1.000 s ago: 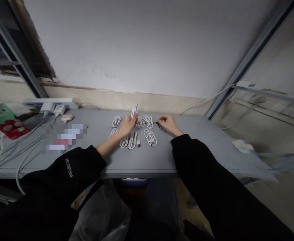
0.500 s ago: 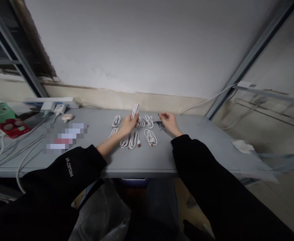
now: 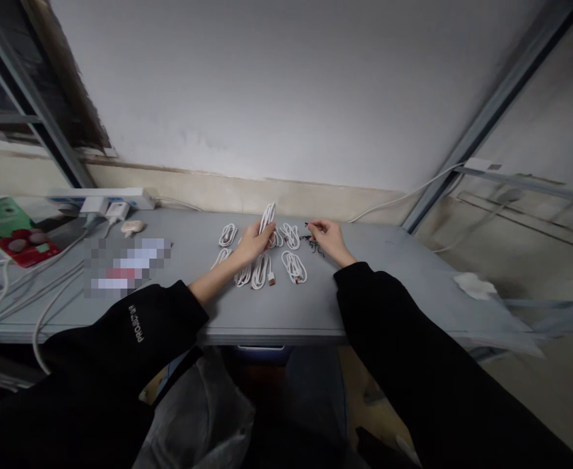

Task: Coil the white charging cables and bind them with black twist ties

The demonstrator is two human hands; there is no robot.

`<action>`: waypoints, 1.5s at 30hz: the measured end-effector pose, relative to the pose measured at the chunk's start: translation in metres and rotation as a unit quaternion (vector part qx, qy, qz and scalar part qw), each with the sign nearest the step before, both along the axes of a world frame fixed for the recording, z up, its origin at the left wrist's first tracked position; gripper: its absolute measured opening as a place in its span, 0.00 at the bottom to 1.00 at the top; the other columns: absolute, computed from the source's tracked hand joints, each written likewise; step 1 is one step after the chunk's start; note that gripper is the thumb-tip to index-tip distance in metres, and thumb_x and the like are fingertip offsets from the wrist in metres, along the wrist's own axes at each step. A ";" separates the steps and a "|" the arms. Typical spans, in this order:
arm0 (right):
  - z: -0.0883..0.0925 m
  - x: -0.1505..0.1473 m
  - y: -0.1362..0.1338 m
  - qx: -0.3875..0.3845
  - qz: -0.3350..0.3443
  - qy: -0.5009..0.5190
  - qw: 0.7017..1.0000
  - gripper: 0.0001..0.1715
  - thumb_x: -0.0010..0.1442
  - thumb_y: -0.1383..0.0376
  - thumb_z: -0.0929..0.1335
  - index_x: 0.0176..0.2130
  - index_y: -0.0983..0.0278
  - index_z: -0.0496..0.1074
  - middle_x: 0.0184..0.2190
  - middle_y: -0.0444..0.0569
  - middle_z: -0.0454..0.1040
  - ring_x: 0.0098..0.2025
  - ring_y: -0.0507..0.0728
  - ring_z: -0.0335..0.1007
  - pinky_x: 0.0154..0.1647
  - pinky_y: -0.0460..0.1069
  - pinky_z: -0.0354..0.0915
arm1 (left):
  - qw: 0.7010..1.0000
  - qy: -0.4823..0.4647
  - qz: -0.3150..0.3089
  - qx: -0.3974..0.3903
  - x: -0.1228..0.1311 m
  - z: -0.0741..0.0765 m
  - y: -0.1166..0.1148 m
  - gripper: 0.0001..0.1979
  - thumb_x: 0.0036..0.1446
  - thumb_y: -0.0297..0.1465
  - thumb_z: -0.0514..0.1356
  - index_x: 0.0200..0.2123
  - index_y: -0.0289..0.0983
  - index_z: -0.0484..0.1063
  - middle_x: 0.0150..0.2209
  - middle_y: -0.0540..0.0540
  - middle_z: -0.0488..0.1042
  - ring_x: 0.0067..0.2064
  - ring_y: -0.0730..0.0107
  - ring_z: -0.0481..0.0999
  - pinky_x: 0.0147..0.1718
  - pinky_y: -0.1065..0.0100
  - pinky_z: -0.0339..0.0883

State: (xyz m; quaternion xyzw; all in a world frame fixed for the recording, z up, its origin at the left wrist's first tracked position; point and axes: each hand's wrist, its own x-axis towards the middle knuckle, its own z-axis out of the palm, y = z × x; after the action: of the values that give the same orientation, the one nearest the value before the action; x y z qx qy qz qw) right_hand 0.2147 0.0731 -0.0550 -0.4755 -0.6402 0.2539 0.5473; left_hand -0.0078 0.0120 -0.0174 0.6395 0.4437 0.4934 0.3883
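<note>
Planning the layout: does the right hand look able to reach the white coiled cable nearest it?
Probably yes: the right hand is close to that coil, with nothing blocking the way, though it seems to be pinching black wire.

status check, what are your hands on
Left hand gripping a bundled white cable. Right hand pinching thin black ties. More coiled white cables on the grey table, between and below both hands.
</note>
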 end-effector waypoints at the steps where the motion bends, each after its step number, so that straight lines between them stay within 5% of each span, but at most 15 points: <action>1: 0.000 0.000 0.000 0.001 -0.002 -0.005 1.000 0.19 0.55 0.50 0.72 0.32 0.64 0.74 0.26 0.47 0.73 0.23 0.53 0.68 0.27 0.50 0.68 | 1.000 -0.001 -0.005 -0.002 0.000 0.000 0.000 0.16 0.68 0.32 0.53 0.25 0.38 0.62 0.17 0.55 0.61 0.19 0.77 0.59 0.22 0.71 0.52; 6: -0.001 0.002 0.003 0.024 -0.033 -0.032 0.999 0.15 0.55 0.54 0.72 0.32 0.64 0.76 0.25 0.46 0.73 0.25 0.53 0.65 0.30 0.50 0.66 | 0.999 -0.022 -0.030 -0.017 -0.001 0.000 -0.001 0.16 0.68 0.32 0.54 0.25 0.38 0.62 0.19 0.55 0.62 0.19 0.78 0.59 0.21 0.72 0.52; 11: 0.003 -0.001 -0.001 0.052 0.007 -0.020 0.998 0.17 0.55 0.52 0.72 0.33 0.64 0.76 0.27 0.47 0.74 0.27 0.53 0.66 0.33 0.50 0.65 | 0.999 -0.010 -0.037 -0.013 -0.001 -0.001 0.001 0.18 0.70 0.33 0.52 0.24 0.38 0.63 0.18 0.55 0.61 0.19 0.78 0.60 0.21 0.72 0.53; 17: 0.012 -0.011 -0.014 0.063 0.030 -0.011 0.998 0.20 0.55 0.49 0.73 0.35 0.63 0.79 0.18 0.41 0.66 0.23 0.51 0.59 0.27 0.48 0.61 | 0.998 -0.012 -0.032 -0.049 0.001 -0.001 0.002 0.22 0.71 0.37 0.50 0.22 0.37 0.64 0.17 0.53 0.63 0.18 0.77 0.61 0.19 0.72 0.54; 25: 0.012 -0.046 -0.046 0.064 0.125 -0.009 0.990 0.21 0.57 0.47 0.72 0.39 0.60 0.82 0.31 0.48 0.80 0.33 0.56 0.74 0.35 0.51 0.70 | 0.995 -0.030 -0.065 -0.070 0.003 0.007 -0.012 0.12 0.62 0.36 0.63 0.29 0.34 0.73 0.30 0.43 0.79 0.23 0.76 0.71 0.22 0.72 0.62; 32: 0.010 -0.049 -0.047 0.043 0.140 -0.015 0.989 0.20 0.57 0.49 0.73 0.39 0.62 0.80 0.26 0.46 0.77 0.30 0.54 0.73 0.32 0.49 0.68 | 0.989 -0.108 -0.054 -0.080 0.005 0.010 -0.014 0.20 0.55 0.31 0.67 0.23 0.39 0.57 0.22 0.51 0.70 0.28 0.73 0.75 0.24 0.72 0.61; 45: 0.004 -0.046 -0.048 0.057 0.133 -0.077 0.986 0.13 0.62 0.55 0.70 0.39 0.60 0.79 0.24 0.44 0.75 0.23 0.52 0.65 0.27 0.49 0.64 | 0.979 -0.187 0.005 -0.084 0.002 0.008 -0.006 0.19 0.50 0.22 0.66 0.23 0.40 0.56 0.24 0.50 0.72 0.30 0.73 0.76 0.27 0.71 0.65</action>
State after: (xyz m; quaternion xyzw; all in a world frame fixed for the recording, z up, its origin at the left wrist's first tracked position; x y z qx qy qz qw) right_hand 0.1683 0.0249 -0.0509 -0.3723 -0.7516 0.2497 0.4838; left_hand -0.0058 0.0061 -0.0092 0.4988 0.4068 0.5667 0.5144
